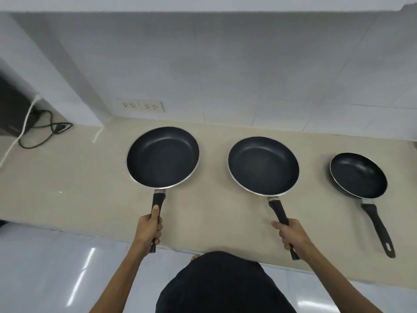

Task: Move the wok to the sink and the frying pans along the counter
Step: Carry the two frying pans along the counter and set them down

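Observation:
Three black non-stick frying pans are lined up over the beige counter [79,188], handles pointing toward me. My left hand [150,229] is closed around the handle of the left frying pan [163,157]. My right hand [290,233] grips the handle of the middle frying pan [263,166]. A smaller frying pan [358,175] lies alone on the counter at the right, untouched. Whether the two held pans rest on the counter or hover just above it, I cannot tell. No wok and no sink are in view.
A dark appliance [13,105] stands at the far left, with a black cord and plug [56,128] and a white cable [20,134] trailing over the counter. Two wall sockets [141,106] sit on the tiled backsplash. The counter's front edge runs just beyond my body.

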